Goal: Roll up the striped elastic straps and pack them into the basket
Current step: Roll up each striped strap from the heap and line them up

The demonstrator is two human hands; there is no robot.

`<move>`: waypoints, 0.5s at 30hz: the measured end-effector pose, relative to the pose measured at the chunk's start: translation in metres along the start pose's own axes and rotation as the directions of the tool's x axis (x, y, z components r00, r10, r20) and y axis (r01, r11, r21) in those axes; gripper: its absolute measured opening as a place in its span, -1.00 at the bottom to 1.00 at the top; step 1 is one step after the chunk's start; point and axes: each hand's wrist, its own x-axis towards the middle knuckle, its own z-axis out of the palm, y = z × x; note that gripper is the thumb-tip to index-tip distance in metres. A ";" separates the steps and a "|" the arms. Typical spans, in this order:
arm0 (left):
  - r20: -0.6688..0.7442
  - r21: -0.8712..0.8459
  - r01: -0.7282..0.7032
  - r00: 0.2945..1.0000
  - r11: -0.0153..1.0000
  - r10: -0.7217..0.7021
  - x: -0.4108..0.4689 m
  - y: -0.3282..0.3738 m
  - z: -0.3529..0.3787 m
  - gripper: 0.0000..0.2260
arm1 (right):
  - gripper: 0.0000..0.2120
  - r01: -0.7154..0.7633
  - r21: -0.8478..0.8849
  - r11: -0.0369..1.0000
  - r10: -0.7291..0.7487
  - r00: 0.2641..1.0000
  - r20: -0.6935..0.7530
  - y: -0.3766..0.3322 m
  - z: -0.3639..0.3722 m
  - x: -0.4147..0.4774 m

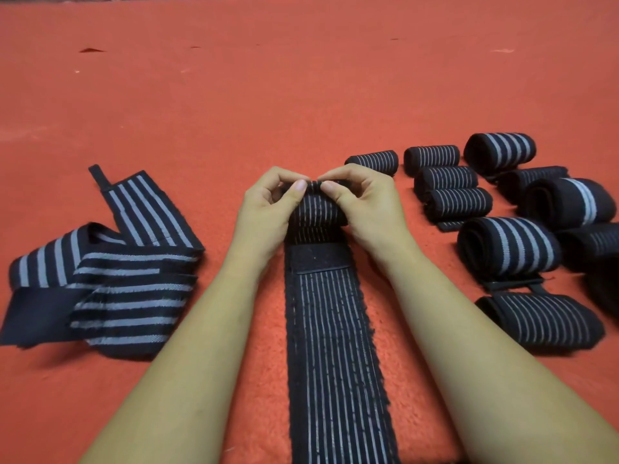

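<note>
Fingers [299, 186] of the left hand [264, 212] and right hand [366, 209] are pinched on the strap [335, 329] at its rolled end on the mat [234, 112]; rolling is in hand, and tight, even turns are judged needed next.

Strap [335, 363]: no lettering can be read; only pale stripes are shown.
Patch [318, 259]: no brand mark can be read.
Rolls [509, 244]: no label or number can be read.
Carpet [234, 95]: no sign can be read.

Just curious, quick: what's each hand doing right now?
Left hand: grips the strap at its rolled end.
Right hand: grips the same rolled end.
</note>
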 end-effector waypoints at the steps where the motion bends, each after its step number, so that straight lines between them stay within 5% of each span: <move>1: 0.004 -0.018 0.012 1.000 1.000 -0.012 0.000 0.000 -0.001 -0.95 | -0.90 0.001 -0.001 1.000 -0.001 1.000 0.002 -0.001 0.000 0.000; 15: 0.034 0.246 -0.131 0.991 0.960 0.127 0.000 0.001 -0.003 -0.81 | -0.82 -0.066 0.110 0.992 0.061 0.997 0.049 0.002 -0.003 -0.001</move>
